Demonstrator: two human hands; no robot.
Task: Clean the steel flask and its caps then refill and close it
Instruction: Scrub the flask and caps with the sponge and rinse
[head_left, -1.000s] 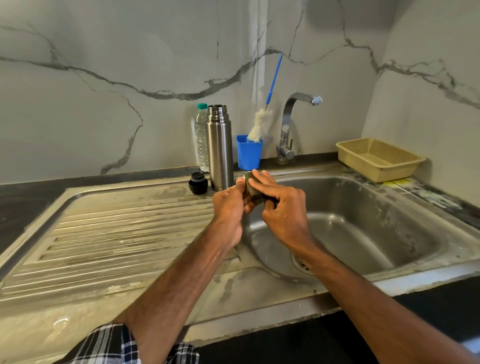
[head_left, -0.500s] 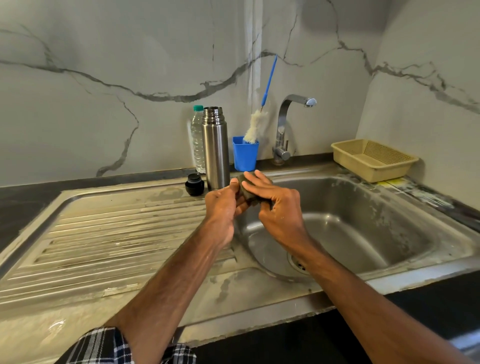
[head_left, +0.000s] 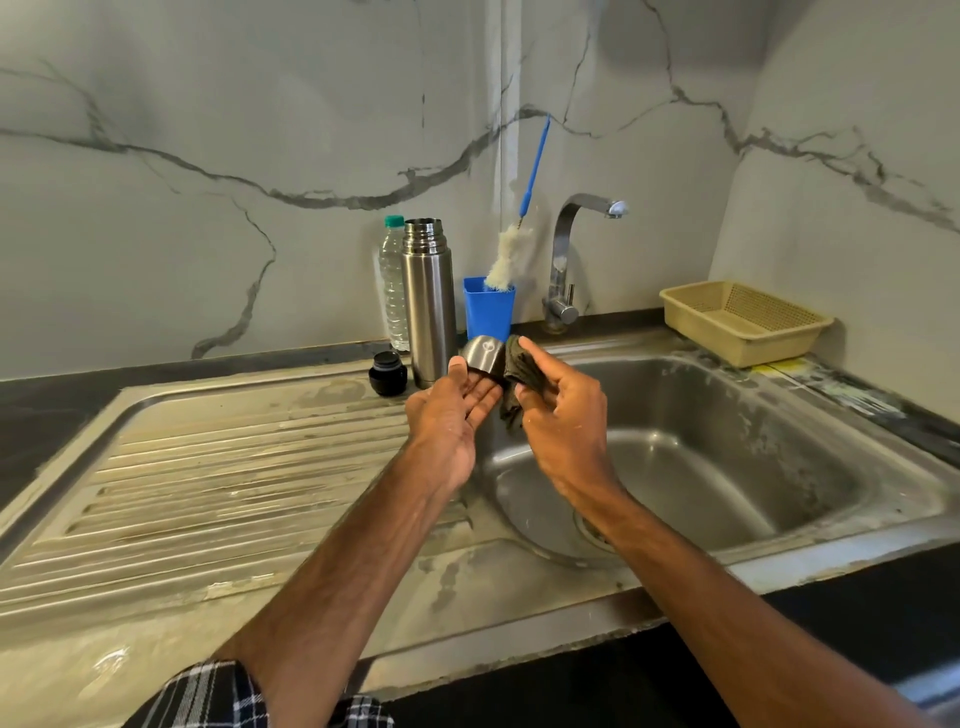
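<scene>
We see two bare hands working just right of the flask (head_left: 428, 306), which stands upright with its top open. The left hand (head_left: 452, 415) cradles the steel cap (head_left: 483, 357) on nearly straight fingers, with the thumb pressing its side in a light pinch. The right hand (head_left: 563, 415) curls its fingers around a dark scrubbing cloth (head_left: 519, 376) pushed against the cap. A small black cap (head_left: 387, 373) sits just left of the flask's foot. We judge the hold loose: a hard rub could pop the steel cap free, dropping it into the sink basin (head_left: 727, 441) right of the flask. With the hands this near the flask, a stray knuckle could tip it over.
</scene>
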